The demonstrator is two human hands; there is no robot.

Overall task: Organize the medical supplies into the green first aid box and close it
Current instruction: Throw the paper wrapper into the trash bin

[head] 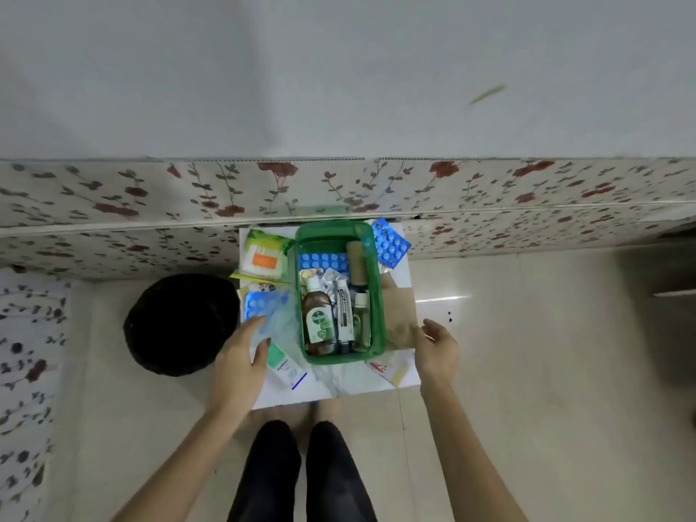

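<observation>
Centrally, an open green plastic first aid box (341, 356) is flanked by left hand (241, 356) and right hand (437, 346), both held open, gripping nothing.

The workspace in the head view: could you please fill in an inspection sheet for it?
Surface: small white table, crowded.
Job's things: green first aid box open, holding a Dettol bottle, a tube, a blue blister pack and a beige roll. Outside it: cotton swab pack, second blister pack, blue plastic bag, ointment box.
Clutter: brown paper right of the box.
Hands: left hand fingers on the bag; right hand open, empty.
Cables: nothing seen.
Surroundings: black round object, floral covering, tiled floor.
</observation>
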